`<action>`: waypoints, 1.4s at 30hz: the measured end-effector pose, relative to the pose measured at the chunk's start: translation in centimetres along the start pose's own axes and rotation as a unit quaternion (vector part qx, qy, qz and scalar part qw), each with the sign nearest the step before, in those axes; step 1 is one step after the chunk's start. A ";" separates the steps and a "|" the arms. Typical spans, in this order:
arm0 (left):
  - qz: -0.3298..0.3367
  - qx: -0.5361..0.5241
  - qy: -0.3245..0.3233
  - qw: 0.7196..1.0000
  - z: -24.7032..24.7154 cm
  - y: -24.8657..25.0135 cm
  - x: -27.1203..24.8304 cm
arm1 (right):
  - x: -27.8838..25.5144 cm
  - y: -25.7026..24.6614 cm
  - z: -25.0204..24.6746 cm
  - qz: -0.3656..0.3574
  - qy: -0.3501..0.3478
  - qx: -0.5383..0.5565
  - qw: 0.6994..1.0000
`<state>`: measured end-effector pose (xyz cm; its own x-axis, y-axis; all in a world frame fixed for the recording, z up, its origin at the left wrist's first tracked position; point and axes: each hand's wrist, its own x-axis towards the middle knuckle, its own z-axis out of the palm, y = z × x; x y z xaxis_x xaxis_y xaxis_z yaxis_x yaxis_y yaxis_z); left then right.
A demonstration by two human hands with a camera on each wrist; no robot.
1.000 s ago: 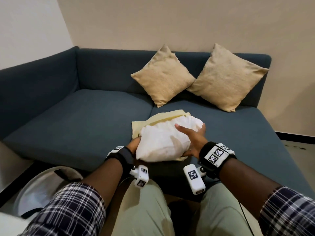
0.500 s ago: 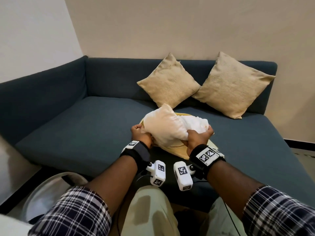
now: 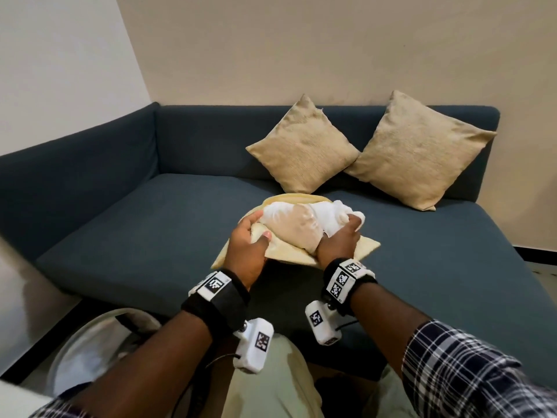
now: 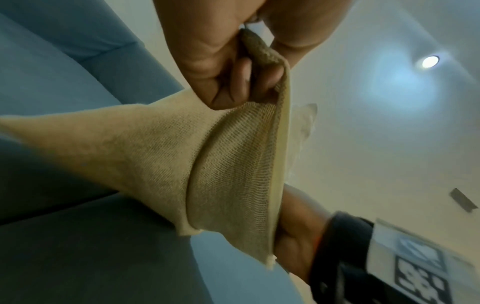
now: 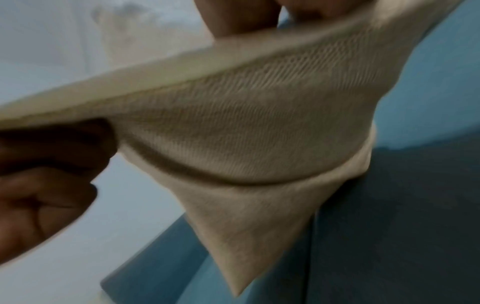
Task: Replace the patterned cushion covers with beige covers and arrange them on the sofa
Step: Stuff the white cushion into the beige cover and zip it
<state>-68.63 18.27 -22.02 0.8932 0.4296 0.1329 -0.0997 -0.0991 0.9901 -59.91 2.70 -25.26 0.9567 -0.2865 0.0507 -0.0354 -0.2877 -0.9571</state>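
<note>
Beige cover (image 3: 289,251) in both hands' grip, around white insert (image 3: 304,224).

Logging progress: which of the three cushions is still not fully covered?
The white cushion insert between both hands, half inside the beige cover; the two beige cushions against the backrest are covered.

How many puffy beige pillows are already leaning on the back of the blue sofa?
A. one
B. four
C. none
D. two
D: two finished beige cushions, one nearer the middle and one to its right, lean against the backrest of the sofa, while the white cushion insert is still in front, being worked into a beige cover by both hands.
</note>
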 end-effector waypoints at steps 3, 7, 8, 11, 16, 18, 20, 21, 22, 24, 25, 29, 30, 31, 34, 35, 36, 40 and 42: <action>0.013 0.084 0.097 0.992 -1.7 0.9 0.2 | 1.3 -0.1 -1.2 -0.047 -0.144 -0.087 0.985; -0.007 0.199 0.159 0.967 -2.1 1.9 1.2 | 1.7 0.1 -2.4 -0.088 -0.289 0.019 0.953; 0.011 0.228 0.178 0.957 -1.8 2.1 1.0 | 1.7 0.0 -2.4 -0.088 -0.307 0.047 0.946; 0.249 0.435 0.150 0.852 0.2 2.5 -0.7 | 1.7 -0.4 -1.6 -0.089 -0.328 0.070 0.938; 0.199 0.725 -0.126 0.648 1.1 -0.4 -0.4 | 0.8 -0.2 -0.6 -0.167 -0.371 -0.004 0.914; 0.182 0.759 -0.139 0.609 0.2 -0.8 0.1 | 0.6 0.4 -1.0 -0.192 -0.395 -0.041 0.898; 0.242 0.764 -0.109 0.588 -0.5 -1.4 1.0 | 0.7 0.9 -1.7 -0.228 -0.399 -0.094 0.883; 0.260 0.765 -0.096 0.582 -0.6 -1.2 1.3 | 0.9 1.1 -2.0 -0.254 -0.388 -0.132 0.876; 0.269 0.764 -0.086 0.579 -0.6 -1.1 1.5 | 1.1 1.3 -2.3 -0.283 -0.369 -0.174 0.868; 0.264 0.759 -0.078 0.591 -0.2 0.2 1.6 | 1.7 1.7 -2.6 -0.327 -0.319 -0.248 0.854; 0.256 0.754 -0.078 0.600 0.0 0.9 1.9 | 2.0 1.8 -2.7 -0.337 -0.292 -0.274 0.852; 0.256 0.721 -0.088 0.638 1.1 4.5 3.6 | 3.9 0.0 -3.4 -0.311 -0.176 -0.288 0.889; 0.253 0.700 -0.089 0.662 1.4 5.8 4.2 | 4.5 -1.0 -3.8 -0.306 -0.132 -0.266 0.905; 0.244 0.678 -0.085 0.688 1.6 7.2 4.9 | 5.2 -2.1 -4.1 -0.303 -0.094 -0.232 0.919; 0.240 0.621 -0.037 0.745 2.3 11.2 7.2 | 6.8 -5.2 -4.9 -0.371 -0.015 -0.142 0.917; 0.251 0.605 -0.020 0.756 2.6 12.4 7.7 | 7.1 -6.1 -5.2 -0.403 0.009 -0.135 0.905; 0.269 0.590 -0.008 0.761 2.8 13.1 8.1 | 7.4 -7.0 -5.5 -0.420 0.029 -0.137 0.897; 0.309 0.523 -0.068 0.791 3.0 13.7 7.8 | 7.7 -9.4 -8.1 -0.415 0.090 -0.220 0.878; 0.243 0.472 -0.192 0.826 2.1 12.8 7.6 | 7.9 -9.0 -9.7 -0.421 0.052 -0.245 0.872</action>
<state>-62.17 18.36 -8.42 0.9395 -0.1646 0.3005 -0.2629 -0.9087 0.3242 -54.80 -5.83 -13.45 0.6724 0.1407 0.7267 0.5236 -0.7844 -0.3326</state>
